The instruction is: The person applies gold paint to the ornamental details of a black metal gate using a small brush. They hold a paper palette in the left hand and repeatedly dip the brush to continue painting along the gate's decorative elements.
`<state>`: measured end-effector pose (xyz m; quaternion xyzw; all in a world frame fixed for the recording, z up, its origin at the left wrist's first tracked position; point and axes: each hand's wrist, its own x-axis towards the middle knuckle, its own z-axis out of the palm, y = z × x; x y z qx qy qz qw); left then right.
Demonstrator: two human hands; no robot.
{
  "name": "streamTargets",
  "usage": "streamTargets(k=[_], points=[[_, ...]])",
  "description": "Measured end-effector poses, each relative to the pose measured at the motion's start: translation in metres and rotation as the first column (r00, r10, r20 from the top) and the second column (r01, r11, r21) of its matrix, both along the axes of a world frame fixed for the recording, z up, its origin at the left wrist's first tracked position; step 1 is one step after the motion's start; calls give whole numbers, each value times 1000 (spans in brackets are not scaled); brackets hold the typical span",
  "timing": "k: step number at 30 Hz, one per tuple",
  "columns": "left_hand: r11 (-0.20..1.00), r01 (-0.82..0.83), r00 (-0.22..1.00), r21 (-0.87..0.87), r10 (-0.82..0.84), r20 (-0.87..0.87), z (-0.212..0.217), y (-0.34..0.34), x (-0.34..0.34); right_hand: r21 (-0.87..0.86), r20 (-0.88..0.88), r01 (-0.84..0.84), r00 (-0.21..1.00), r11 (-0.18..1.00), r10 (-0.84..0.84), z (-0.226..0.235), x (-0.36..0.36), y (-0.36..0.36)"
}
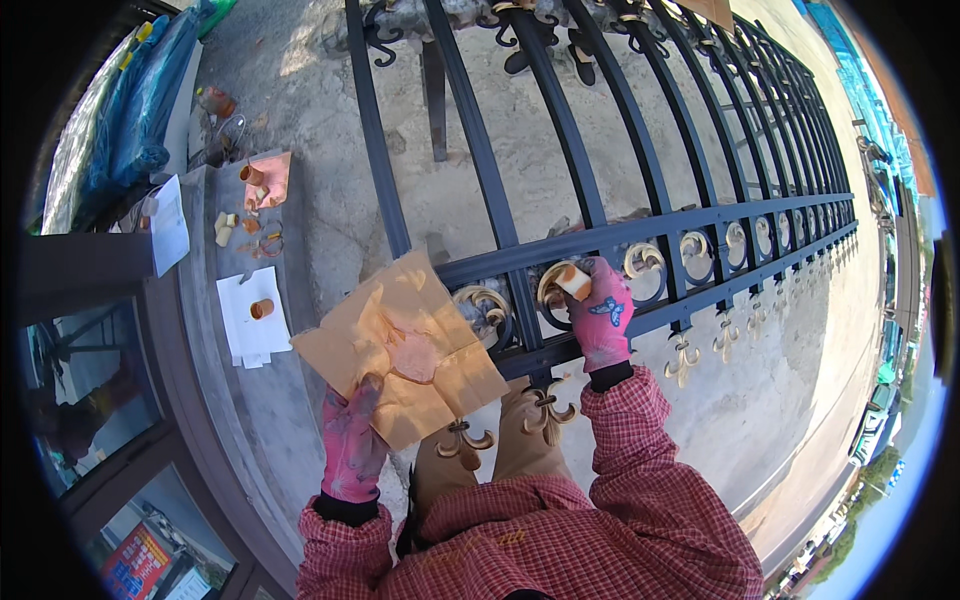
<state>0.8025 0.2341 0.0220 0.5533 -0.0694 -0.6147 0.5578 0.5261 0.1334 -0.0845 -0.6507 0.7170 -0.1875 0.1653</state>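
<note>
My left hand [352,445], in a pink glove, grips the lower edge of a creased sheet of brown cardboard [455,385] smeared with gold-coloured paint. My gloved right hand [605,320] pinches a small white sponge [573,281] with a brownish-gold edge. The sponge is at a gold-tinted scroll ornament [548,300] set between the two rails of a black metal fence panel [590,240]. To its left is another scroll ornament [487,308] with gold on it; the cardboard partly overlaps that end of the panel. Below the rail stand gold-touched fleur-de-lis finials [547,415].
On the ledge at left lie a white paper [245,335] with a small brown cup [262,308], sponge pieces [225,228] and a paint-stained sheet [275,175]. A dark-framed glass door [90,380] borders the left. Someone's shoes [582,65] show beyond the fence bars.
</note>
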Motion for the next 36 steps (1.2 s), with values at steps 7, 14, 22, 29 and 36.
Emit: streamTargets(k=[7,14,22,29,36], points=[[1000,29,1000,-10,-29,8,-6,2,3,63,54,82,995,995,-85,3,0,-3],[1000,10,1000,12,-10,-7,-3,2,9,29,159,225,961,974,-227,10,0,-4],[999,-20,1000,36,20,-3,-4,6,20,87,117,262,955,961,-271,17,-3,-3],[999,-25,1000,26,25,20,-6,8,27,129,48,220,972,967,-228,15,-3,4],[998,-52,998,35,51,32,-1,6,28,18,22,-129,991,991,129,5,-7,1]])
